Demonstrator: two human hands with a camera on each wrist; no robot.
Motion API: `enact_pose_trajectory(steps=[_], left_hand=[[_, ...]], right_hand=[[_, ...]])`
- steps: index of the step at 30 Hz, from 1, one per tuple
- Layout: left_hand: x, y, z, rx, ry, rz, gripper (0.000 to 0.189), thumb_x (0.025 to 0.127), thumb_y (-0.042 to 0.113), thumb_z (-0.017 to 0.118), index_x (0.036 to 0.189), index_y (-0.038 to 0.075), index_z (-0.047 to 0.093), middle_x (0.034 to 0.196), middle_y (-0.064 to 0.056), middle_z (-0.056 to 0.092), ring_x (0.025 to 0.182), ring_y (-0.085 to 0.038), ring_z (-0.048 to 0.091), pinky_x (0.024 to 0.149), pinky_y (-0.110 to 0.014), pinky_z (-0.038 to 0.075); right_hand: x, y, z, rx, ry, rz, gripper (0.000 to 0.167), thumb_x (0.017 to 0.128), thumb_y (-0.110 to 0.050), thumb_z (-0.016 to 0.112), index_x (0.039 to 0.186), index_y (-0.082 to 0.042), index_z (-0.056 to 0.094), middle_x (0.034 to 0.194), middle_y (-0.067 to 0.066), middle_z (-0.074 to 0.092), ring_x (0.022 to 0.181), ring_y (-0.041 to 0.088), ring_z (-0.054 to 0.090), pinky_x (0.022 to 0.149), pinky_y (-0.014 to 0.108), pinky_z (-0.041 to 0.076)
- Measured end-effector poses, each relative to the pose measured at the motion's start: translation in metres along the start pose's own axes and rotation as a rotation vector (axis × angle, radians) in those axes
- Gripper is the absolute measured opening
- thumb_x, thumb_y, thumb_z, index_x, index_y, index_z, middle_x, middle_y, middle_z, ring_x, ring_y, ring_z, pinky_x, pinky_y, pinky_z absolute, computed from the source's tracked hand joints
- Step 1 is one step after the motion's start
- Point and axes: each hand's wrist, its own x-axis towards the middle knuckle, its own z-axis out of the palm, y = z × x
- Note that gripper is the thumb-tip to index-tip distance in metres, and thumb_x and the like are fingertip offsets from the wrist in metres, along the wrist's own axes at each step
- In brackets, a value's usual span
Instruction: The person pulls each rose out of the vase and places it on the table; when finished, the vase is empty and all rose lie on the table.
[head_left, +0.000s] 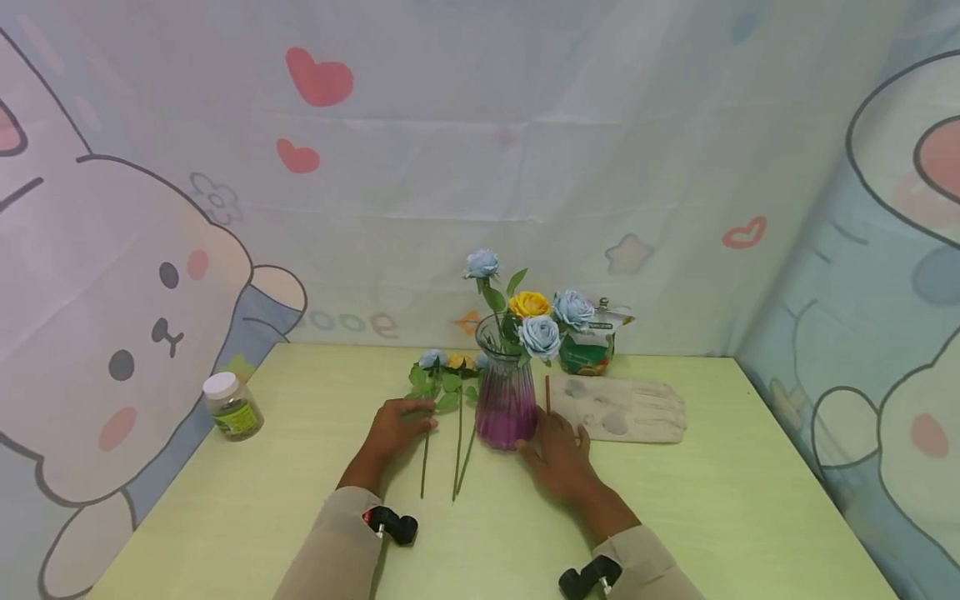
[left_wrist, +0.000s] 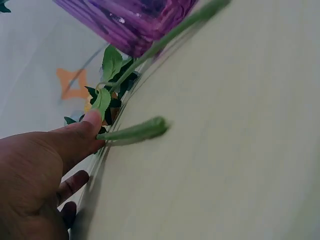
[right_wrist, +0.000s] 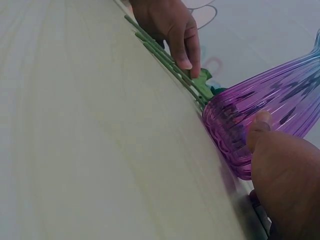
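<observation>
A ribbed glass vase (head_left: 507,412), purple towards its base, stands upright with blue roses (head_left: 540,337) and a yellow rose (head_left: 530,303) in it. My right hand (head_left: 561,458) holds the vase low on its right side, the thumb (right_wrist: 261,125) lying against the glass. Left of the vase, several artificial flowers lie on the table with their stems (head_left: 459,450) towards me. Over the leftmost one is my left hand (head_left: 392,433), pinching its green stem (left_wrist: 137,131) between thumb and forefinger. The blooms of these flowers are partly hidden by leaves and the vase.
A cream cloth glove (head_left: 637,410) with grey patches lies flat to the right, a thin brown stick (head_left: 547,393) at its left edge. Behind it stands a green-and-white pouch (head_left: 588,350). A white-capped jar (head_left: 233,407) is at the table's left edge. A printed curtain (head_left: 420,183) hangs behind.
</observation>
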Motion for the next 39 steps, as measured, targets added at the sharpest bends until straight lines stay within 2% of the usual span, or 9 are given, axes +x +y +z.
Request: enact_pose_trajectory(steps=[5, 13, 19, 22, 26, 29, 31, 35, 39], left_hand=[[0.001, -0.004, 0.003, 0.032, 0.034, 0.042, 0.032, 0.102, 0.02, 0.08, 0.132, 0.01, 0.081, 0.147, -0.018, 0.071, 0.15, -0.047, 0.054, 0.126, -0.069, 0.04], [-0.004, -0.008, -0.007, 0.117, 0.035, 0.096, 0.04, 0.098, 0.02, 0.084, 0.136, 0.011, 0.079, 0.144, -0.022, 0.071, 0.142, -0.048, 0.062, 0.119, -0.065, 0.05], [-0.005, -0.006, -0.004, 0.099, 0.034, 0.161, 0.04, 0.094, 0.016, 0.088, 0.132, 0.006, 0.08, 0.134, -0.022, 0.077, 0.136, -0.049, 0.066, 0.115, -0.066, 0.052], [-0.006, -0.004, -0.001, 0.139, 0.048, 0.196, 0.038, 0.094, 0.016, 0.088, 0.13, 0.005, 0.081, 0.128, -0.023, 0.079, 0.137, -0.053, 0.062, 0.114, -0.072, 0.049], [-0.008, -0.002, 0.0, 0.201, 0.067, 0.189, 0.037, 0.094, 0.02, 0.088, 0.128, 0.008, 0.082, 0.133, -0.026, 0.075, 0.145, -0.056, 0.053, 0.115, -0.082, 0.041], [-0.01, -0.003, -0.003, 0.202, 0.072, 0.166, 0.036, 0.095, 0.021, 0.087, 0.129, 0.009, 0.082, 0.135, -0.024, 0.075, 0.15, -0.053, 0.049, 0.118, -0.081, 0.038], [-0.011, -0.003, -0.006, 0.194, 0.075, 0.173, 0.035, 0.096, 0.021, 0.086, 0.128, 0.009, 0.082, 0.133, -0.021, 0.077, 0.152, -0.052, 0.048, 0.119, -0.08, 0.039], [-0.012, 0.005, -0.011, 0.15, 0.078, 0.189, 0.036, 0.097, 0.021, 0.085, 0.13, 0.007, 0.081, 0.141, -0.021, 0.073, 0.156, -0.048, 0.045, 0.12, -0.075, 0.043], [-0.01, 0.024, -0.013, 0.119, 0.1, 0.218, 0.039, 0.099, 0.022, 0.083, 0.134, 0.006, 0.078, 0.14, -0.021, 0.073, 0.157, -0.047, 0.044, 0.121, -0.073, 0.043]], right_hand=[[0.001, 0.0, 0.0, 0.001, -0.003, -0.004, 0.073, 0.114, -0.047, 0.05, 0.17, -0.002, 0.035, 0.174, 0.019, 0.042, 0.163, 0.044, 0.032, 0.125, 0.084, 0.006], [0.001, 0.001, 0.001, 0.001, 0.003, -0.008, 0.075, 0.114, -0.049, 0.051, 0.17, -0.002, 0.034, 0.173, 0.019, 0.043, 0.162, 0.045, 0.033, 0.125, 0.084, 0.006], [-0.001, -0.001, -0.002, 0.018, 0.019, -0.012, 0.075, 0.114, -0.047, 0.053, 0.169, 0.001, 0.035, 0.171, 0.023, 0.045, 0.161, 0.047, 0.033, 0.124, 0.085, 0.006], [-0.002, -0.002, -0.004, 0.018, 0.007, -0.001, 0.075, 0.114, -0.046, 0.052, 0.169, 0.0, 0.034, 0.172, 0.022, 0.043, 0.162, 0.046, 0.032, 0.125, 0.085, 0.005], [-0.002, -0.001, -0.003, 0.004, -0.011, 0.014, 0.075, 0.114, -0.048, 0.051, 0.17, -0.001, 0.033, 0.174, 0.021, 0.042, 0.164, 0.045, 0.031, 0.126, 0.084, 0.005], [-0.002, 0.0, -0.001, 0.003, -0.005, 0.01, 0.075, 0.114, -0.047, 0.052, 0.17, -0.001, 0.034, 0.173, 0.021, 0.042, 0.163, 0.045, 0.032, 0.126, 0.084, 0.005], [-0.002, 0.0, -0.001, 0.003, 0.0, 0.005, 0.075, 0.114, -0.047, 0.052, 0.17, -0.001, 0.034, 0.173, 0.021, 0.043, 0.163, 0.046, 0.032, 0.126, 0.084, 0.006], [-0.001, 0.0, -0.001, 0.007, 0.001, 0.004, 0.075, 0.114, -0.047, 0.052, 0.17, -0.001, 0.034, 0.173, 0.021, 0.043, 0.162, 0.045, 0.033, 0.125, 0.084, 0.006], [0.0, 0.0, -0.001, -0.001, -0.018, 0.016, 0.076, 0.114, -0.05, 0.05, 0.172, -0.003, 0.031, 0.175, 0.019, 0.041, 0.164, 0.043, 0.03, 0.127, 0.082, 0.005]])
